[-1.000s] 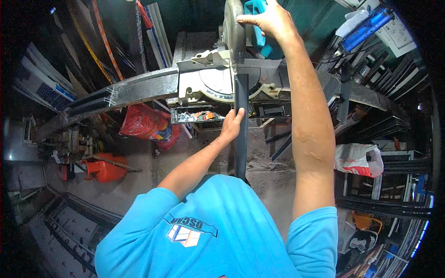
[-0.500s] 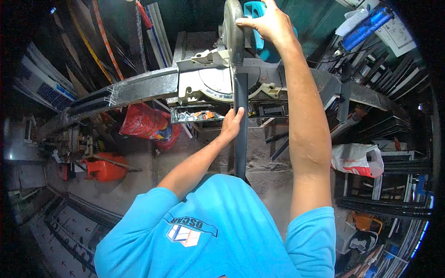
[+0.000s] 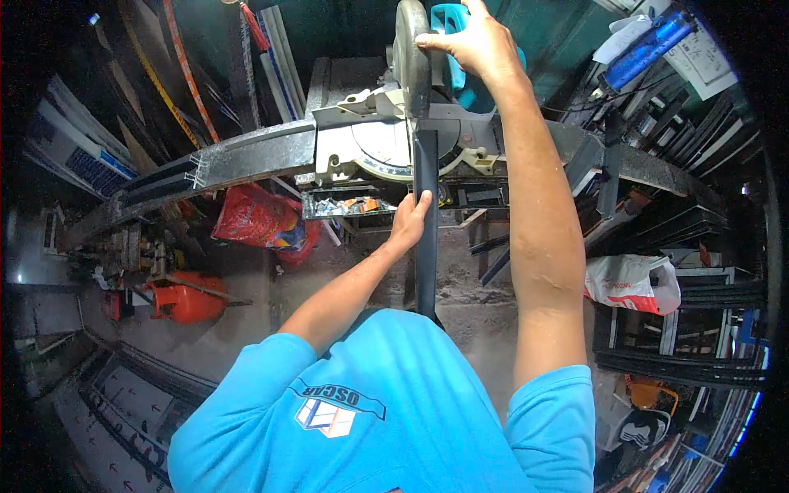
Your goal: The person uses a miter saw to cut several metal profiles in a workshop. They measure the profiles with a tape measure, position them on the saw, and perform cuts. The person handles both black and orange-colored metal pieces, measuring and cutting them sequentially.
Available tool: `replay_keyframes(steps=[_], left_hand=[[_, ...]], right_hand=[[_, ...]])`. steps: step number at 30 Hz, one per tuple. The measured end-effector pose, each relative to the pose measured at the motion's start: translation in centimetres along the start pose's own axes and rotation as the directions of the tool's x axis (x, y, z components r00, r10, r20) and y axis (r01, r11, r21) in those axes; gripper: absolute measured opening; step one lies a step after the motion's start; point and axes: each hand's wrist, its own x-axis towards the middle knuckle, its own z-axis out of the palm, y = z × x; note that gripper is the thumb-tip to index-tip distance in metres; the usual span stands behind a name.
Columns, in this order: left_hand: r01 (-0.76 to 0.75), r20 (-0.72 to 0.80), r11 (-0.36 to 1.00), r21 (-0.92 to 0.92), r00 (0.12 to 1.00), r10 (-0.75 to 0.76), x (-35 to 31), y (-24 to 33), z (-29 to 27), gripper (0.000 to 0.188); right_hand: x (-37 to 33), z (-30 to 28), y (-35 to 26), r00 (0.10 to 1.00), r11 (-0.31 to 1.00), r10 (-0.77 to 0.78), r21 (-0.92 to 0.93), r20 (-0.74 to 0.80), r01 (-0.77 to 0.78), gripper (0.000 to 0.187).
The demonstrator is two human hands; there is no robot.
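A mitre saw with a pale round base and a teal motor body stands on the bench ahead of me. Its guarded blade is upright above the near-black metal profile, which runs from the saw base back toward my body. My left hand is closed round the profile's left side just in front of the base, thumb on top. Up at the saw head, my right hand is curled over the teal handle, its thumb against the guard. Its other fingertips are partly cut off by the picture's upper edge.
A long metal bench rail extends to both sides of the saw. Beneath it are a tray of scraps and a red sack. A red gas cylinder lies at left. A white plastic bag and stacked dark profiles are at right.
My right hand and forearm sit very slightly further left. Both hands keep their hold, and the profile has not visibly moved.
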Motion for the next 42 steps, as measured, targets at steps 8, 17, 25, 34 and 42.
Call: replay_keyframes(steps=[8,17,25,34,42], left_hand=[[-0.015,-0.023,1.0,0.015,1.0,0.015,-0.1,0.3,0.1,0.057],[-0.008,0.004,1.0,-0.007,1.0,0.008,0.5,-0.9,0.3,0.057],[0.004,-0.009,1.0,-0.009,1.0,-0.004,-0.3,0.7,0.0,0.058],[-0.009,-0.001,0.999,0.051,1.0,0.009,-0.1,0.4,-0.1,0.058],[0.004,0.006,0.999,-0.053,1.0,-0.003,0.4,-1.2,0.2,0.056]], right_hand=[[-0.2,0.2,0.3,0.998,0.999,-0.034,-0.024,-0.044,0.033,0.099],[-0.1,0.6,0.8,0.995,0.996,-0.082,-0.022,-0.056,0.081,0.095],[-0.9,0.1,0.0,0.999,1.0,-0.027,-0.009,-0.044,0.027,0.095],[-1.2,0.0,0.2,0.999,0.999,-0.034,0.004,-0.043,0.034,0.096],[-1.3,0.9,0.7,0.997,0.999,-0.045,-0.013,-0.062,0.044,0.097]])
